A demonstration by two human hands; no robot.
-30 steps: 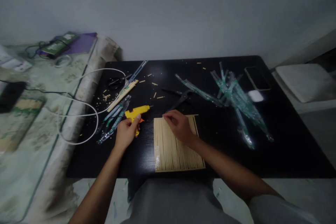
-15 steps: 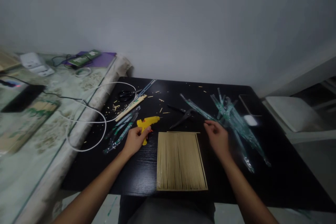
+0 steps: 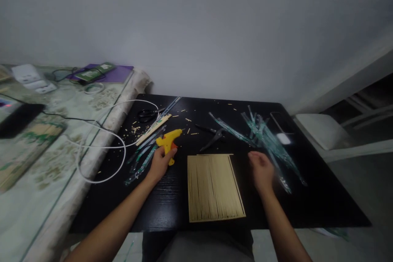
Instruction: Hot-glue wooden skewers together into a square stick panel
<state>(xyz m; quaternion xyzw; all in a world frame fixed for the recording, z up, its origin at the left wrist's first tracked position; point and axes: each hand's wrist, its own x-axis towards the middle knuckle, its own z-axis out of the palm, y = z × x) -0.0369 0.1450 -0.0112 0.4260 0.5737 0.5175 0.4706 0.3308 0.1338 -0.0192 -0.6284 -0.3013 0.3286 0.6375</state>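
Observation:
A yellow hot glue gun (image 3: 169, 142) is in my left hand (image 3: 160, 163), its nozzle pointing up and to the right. To the right of it lies a flat square panel of thin wooden sticks (image 3: 215, 188) set side by side. A single thin stick (image 3: 215, 154) lies along the panel's far edge. My right hand (image 3: 261, 171) hovers right of the panel with its fingers curled in; nothing shows in it. Beyond the panel rest black-handled pliers or cutters (image 3: 213, 136).
Green-and-clear plastic wrappers (image 3: 270, 139) lie at the right, by a phone (image 3: 281, 125). Scissors (image 3: 149, 114), loose sticks (image 3: 153, 129), a ruler (image 3: 170, 106) and cut bits lie at the left. A white cable (image 3: 123, 147) loops over the table's left edge. A chair (image 3: 321, 131) stands right.
My right hand has moved a little right, away from the panel, its fingers drawn closer together. The glue gun has tipped and lifted slightly in my left hand. The view has shifted somewhat.

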